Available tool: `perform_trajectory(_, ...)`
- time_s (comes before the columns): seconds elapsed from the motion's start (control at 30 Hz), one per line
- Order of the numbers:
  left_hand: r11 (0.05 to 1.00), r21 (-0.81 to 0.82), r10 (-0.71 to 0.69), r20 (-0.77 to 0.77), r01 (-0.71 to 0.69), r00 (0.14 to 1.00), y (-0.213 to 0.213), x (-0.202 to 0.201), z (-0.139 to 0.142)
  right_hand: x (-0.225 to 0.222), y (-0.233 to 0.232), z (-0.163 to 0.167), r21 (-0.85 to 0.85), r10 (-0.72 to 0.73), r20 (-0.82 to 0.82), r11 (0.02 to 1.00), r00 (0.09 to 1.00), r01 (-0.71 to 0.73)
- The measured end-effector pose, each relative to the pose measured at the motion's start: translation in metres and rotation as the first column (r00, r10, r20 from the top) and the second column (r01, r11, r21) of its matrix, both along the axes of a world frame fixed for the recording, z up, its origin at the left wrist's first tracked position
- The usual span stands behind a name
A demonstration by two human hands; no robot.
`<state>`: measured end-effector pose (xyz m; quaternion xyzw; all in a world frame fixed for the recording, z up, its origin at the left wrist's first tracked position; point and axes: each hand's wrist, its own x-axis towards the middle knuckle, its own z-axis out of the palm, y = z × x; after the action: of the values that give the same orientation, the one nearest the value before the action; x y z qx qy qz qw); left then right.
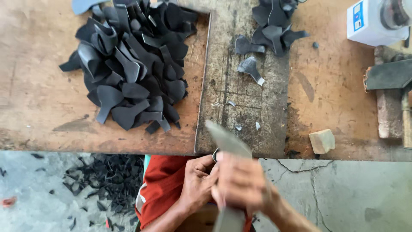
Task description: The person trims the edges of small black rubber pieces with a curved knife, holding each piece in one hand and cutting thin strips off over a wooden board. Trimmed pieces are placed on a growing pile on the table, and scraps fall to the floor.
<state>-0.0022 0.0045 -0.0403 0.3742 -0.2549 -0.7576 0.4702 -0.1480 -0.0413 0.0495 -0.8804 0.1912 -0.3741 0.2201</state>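
At the worktop's (pixel 38 94) near edge, the right hand (pixel 240 182) has its fingers wrapped around a blurred grey blade (pixel 227 139). The left hand (pixel 198 178) pinches a small dark cut piece (pixel 215 154). A heap of black pieces (pixel 131 64) lies on the worktop, well apart.

A long grey blade (pixel 227 139), motion-blurred, slants up over the scarred cutting slab's near edge, with a small dark leather piece (pixel 215 154) tucked just beneath it.
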Motion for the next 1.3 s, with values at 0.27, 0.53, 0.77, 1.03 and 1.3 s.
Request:
perform_trajectory(0.27,0.999,0.049,-0.018,0.212,0.007,0.977,-0.005,-0.002,0.013,-0.020,0.023,0.028,0.162,-0.401,0.016,0.905,0.916,0.394)
perform_trajectory(0.53,0.998,0.065,-0.010,0.300,-0.010,0.954,-0.006,-0.002,0.024,-0.024,0.056,0.000,0.027,-0.211,0.079,0.977,0.974,0.210)
perform_trajectory(0.77,0.997,0.076,-0.009,0.285,-0.013,0.958,-0.008,-0.001,0.028,-0.023,0.053,0.002,-0.002,-0.127,-0.006,0.992,0.992,0.127)
perform_trajectory(1.03,0.999,-0.044,0.007,0.259,0.005,0.966,-0.006,-0.002,0.017,-0.014,0.049,0.010,0.054,-0.117,-0.062,0.991,0.991,0.121)
perform_trajectory(1.3,0.996,-0.090,0.026,0.182,-0.009,0.983,-0.001,-0.002,-0.003,-0.006,0.027,0.002,0.049,0.018,-0.044,0.999,0.999,-0.016)
